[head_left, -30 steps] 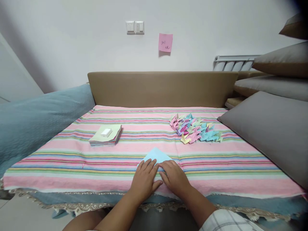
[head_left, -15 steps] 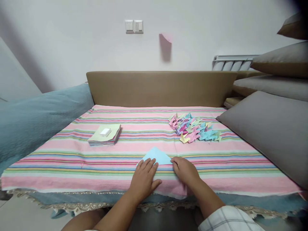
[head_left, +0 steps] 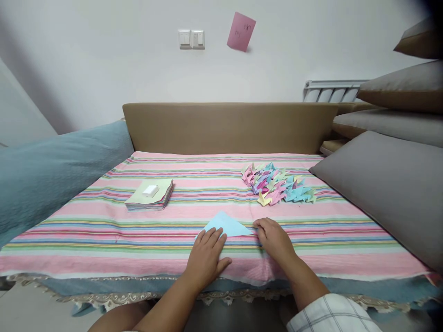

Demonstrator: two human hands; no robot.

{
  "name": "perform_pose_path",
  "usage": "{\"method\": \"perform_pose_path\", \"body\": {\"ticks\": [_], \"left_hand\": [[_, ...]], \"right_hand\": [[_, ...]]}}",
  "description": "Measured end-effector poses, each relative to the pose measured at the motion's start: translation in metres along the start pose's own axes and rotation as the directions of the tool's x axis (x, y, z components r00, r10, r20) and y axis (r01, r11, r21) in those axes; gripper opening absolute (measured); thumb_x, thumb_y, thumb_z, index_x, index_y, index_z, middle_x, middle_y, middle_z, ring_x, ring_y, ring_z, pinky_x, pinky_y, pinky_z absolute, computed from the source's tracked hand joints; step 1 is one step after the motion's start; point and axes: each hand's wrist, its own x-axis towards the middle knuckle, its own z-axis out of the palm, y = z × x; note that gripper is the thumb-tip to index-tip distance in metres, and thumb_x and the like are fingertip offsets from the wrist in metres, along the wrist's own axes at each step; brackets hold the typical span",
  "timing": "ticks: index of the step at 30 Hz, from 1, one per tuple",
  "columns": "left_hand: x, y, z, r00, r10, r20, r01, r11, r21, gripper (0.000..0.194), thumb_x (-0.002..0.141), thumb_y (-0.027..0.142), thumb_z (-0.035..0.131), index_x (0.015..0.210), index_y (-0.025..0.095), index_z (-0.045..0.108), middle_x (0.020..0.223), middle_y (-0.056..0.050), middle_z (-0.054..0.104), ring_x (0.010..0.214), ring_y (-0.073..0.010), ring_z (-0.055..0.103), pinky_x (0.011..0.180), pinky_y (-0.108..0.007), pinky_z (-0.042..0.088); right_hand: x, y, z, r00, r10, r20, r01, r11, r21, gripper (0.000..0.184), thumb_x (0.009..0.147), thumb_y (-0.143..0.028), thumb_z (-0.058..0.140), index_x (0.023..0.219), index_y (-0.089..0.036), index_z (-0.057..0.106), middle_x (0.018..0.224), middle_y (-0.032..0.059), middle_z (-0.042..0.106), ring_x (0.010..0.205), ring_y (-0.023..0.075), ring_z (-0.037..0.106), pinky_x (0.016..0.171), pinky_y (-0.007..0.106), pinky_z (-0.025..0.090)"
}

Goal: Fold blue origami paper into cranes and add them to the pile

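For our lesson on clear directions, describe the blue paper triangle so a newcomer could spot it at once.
Find the brown backrest, then the striped cloth before it. In the cloth's near half, the left hand rests on the blue paper triangle. Its flat, three-cornered shape sets it apart from the four-cornered paper stack and the pile of folded papers.

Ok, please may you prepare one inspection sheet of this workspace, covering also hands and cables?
Surface: striped cloth, some wrinkles.
Job's things: blue paper, its visible part triangular, flat on the cloth.
Clutter: paper stack at left, with small white block on top; folded coloured papers grouped at right.
Hands: left hand spread on the paper's near left part; right hand curled by its right corner, contact unclear.
Cables: nothing seen.
Surroundings: brown backrest, grey cushions, wall switches, pink note.
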Motion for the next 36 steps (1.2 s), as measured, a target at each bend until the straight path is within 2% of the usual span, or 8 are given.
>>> {"method": "perform_pose_path", "body": {"ticks": [4,7,15,20,27,32,36], "left_hand": [[0.000,0.000,0.000,1.000,0.001,-0.002,-0.001,1.000,-0.003,0.057,0.078,0.054,0.054,0.127,0.025,0.047,0.134,-0.007,0.049,0.122,-0.0270,0.042,0.103,-0.046,0.028],[0.000,0.000,0.000,1.000,0.002,-0.003,-0.002,1.000,-0.002,0.058,0.078,0.054,0.054,0.128,0.025,0.047,0.134,-0.007,0.049,0.123,-0.0268,0.041,0.103,-0.046,0.028],[0.000,0.001,0.000,1.000,0.002,-0.001,-0.002,1.000,0.010,0.058,0.077,0.053,0.054,0.128,0.026,0.046,0.134,-0.006,0.049,0.122,-0.0267,0.041,0.103,-0.046,0.027],[0.001,0.005,-0.001,1.000,-0.003,-0.012,0.003,0.999,0.038,0.053,0.078,0.049,0.054,0.126,0.029,0.048,0.134,-0.006,0.048,0.122,-0.0276,0.041,0.102,-0.047,0.027],[0.003,0.009,-0.004,1.000,-0.028,-0.001,0.028,1.000,0.011,0.052,0.076,0.047,0.057,0.123,0.027,0.051,0.132,-0.008,0.048,0.121,-0.0283,0.042,0.103,-0.049,0.028],[0.002,0.005,-0.007,0.998,-0.065,-0.016,0.065,0.998,0.002,0.055,0.070,0.049,0.065,0.118,0.026,0.054,0.132,-0.010,0.047,0.120,-0.0308,0.042,0.100,-0.049,0.033],[-0.001,-0.004,-0.012,0.995,-0.089,-0.054,0.089,0.996,0.001,0.046,0.072,0.050,0.063,0.110,0.026,0.060,0.129,-0.010,0.050,0.115,-0.0307,0.046,0.095,-0.048,0.038]], "right_hand": [[-0.005,-0.011,0.015,0.965,-0.262,-0.017,0.262,0.957,0.127,0.029,0.076,-0.005,0.041,0.092,-0.018,0.062,0.098,0.0063,0.061,0.096,0.0184,0.051,0.088,0.031,0.039],[-0.008,-0.021,0.025,0.934,-0.353,0.044,0.343,0.927,0.151,0.034,0.076,-0.004,0.042,0.098,-0.019,0.062,0.099,0.0060,0.060,0.096,0.0189,0.049,0.087,0.032,0.040],[-0.008,-0.028,0.033,0.949,-0.292,0.118,0.290,0.956,0.033,0.034,0.078,-0.005,0.044,0.101,-0.019,0.064,0.094,0.0064,0.058,0.092,0.0196,0.048,0.085,0.032,0.039],[-0.008,-0.029,0.033,0.951,-0.280,0.127,0.280,0.960,0.018,0.033,0.077,-0.004,0.044,0.097,-0.019,0.065,0.093,0.0060,0.058,0.092,0.0193,0.047,0.084,0.031,0.039],[-0.008,-0.031,0.031,0.954,-0.268,0.135,0.267,0.963,0.027,0.030,0.077,-0.004,0.045,0.095,-0.018,0.065,0.093,0.0059,0.058,0.093,0.0190,0.048,0.085,0.031,0.038],[-0.008,-0.030,0.030,0.954,-0.271,0.132,0.269,0.963,0.033,0.030,0.079,-0.006,0.044,0.095,-0.019,0.064,0.093,0.0058,0.058,0.093,0.0194,0.048,0.084,0.031,0.039],[-0.007,-0.031,0.030,0.955,-0.262,0.141,0.260,0.965,0.037,0.029,0.080,-0.007,0.043,0.096,-0.019,0.065,0.094,0.0062,0.059,0.092,0.0195,0.049,0.083,0.032,0.039]]}}
